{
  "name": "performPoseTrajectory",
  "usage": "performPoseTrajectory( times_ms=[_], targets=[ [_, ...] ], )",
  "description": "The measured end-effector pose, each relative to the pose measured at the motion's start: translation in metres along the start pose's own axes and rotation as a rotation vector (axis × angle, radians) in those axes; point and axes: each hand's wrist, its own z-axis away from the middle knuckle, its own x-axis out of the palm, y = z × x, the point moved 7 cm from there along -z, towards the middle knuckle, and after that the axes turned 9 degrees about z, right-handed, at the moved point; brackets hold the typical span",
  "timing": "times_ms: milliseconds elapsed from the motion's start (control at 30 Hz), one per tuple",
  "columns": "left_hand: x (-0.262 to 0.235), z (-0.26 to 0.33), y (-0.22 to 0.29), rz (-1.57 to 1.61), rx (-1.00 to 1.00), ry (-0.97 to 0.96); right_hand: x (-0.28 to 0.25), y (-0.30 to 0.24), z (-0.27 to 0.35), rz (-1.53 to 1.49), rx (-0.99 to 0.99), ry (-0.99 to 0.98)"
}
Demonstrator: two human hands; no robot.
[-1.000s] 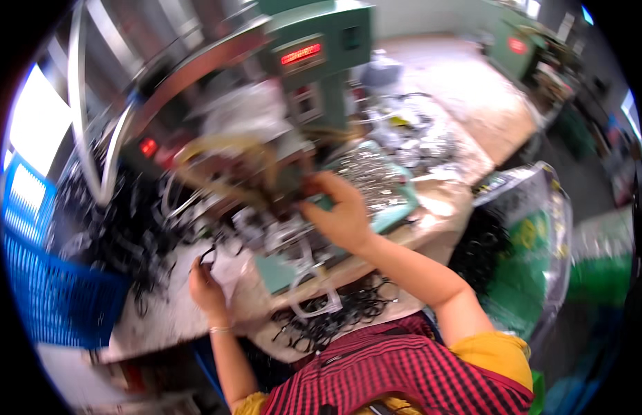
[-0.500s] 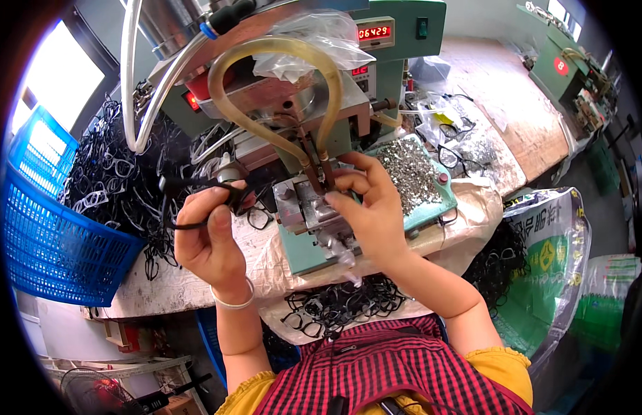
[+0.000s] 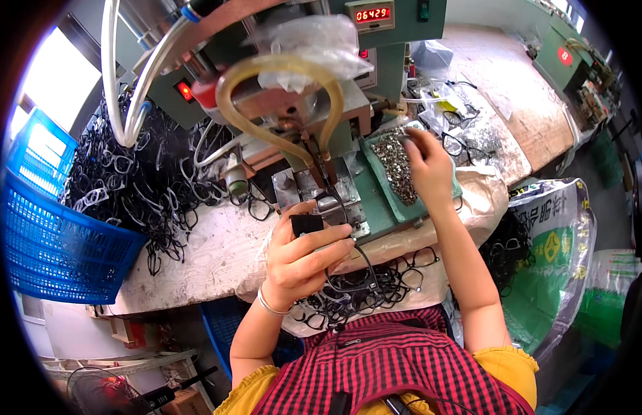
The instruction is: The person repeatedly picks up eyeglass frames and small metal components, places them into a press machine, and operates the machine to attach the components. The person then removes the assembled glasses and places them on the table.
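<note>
My left hand (image 3: 303, 259) is closed on a black eyeglass frame (image 3: 368, 266) in front of the bench machine. One rim of the frame reaches up under the machine's two copper-brown prongs (image 3: 323, 169), at the metal fixture (image 3: 348, 197). A small black square piece (image 3: 307, 224) shows by the fingers of that hand; what it belongs to is unclear. My right hand (image 3: 431, 169) is over the green tray (image 3: 383, 176) of small metal parts (image 3: 397, 166). Its thumb and fingers are drawn together at the pile, and anything between them is hidden.
A big heap of black frames (image 3: 127, 166) lies at left beside a blue basket (image 3: 65, 235). More frames (image 3: 362, 294) lie on the paper near my lap. A looped yellowish hose (image 3: 283, 66) hangs before the machine. A printed sack (image 3: 549, 256) stands at right.
My left hand has moved right and brought the eyeglass frame to the fixture. My right hand has left the prongs and gone right to the tray of metal parts.
</note>
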Motion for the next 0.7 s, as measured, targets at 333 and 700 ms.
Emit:
performPoseTrajectory(
  times_ms=[333, 700],
  targets=[
    [-0.020, 0.106, -0.004, -0.277, -0.284, 0.539, 0.076, 0.015, -0.043, 0.109, 0.190, -0.138],
    [-0.090, 0.168, -0.182, -0.856, -0.897, 0.123, 0.041, -0.008, -0.026, 0.374, -0.037, -0.196]
  ],
)
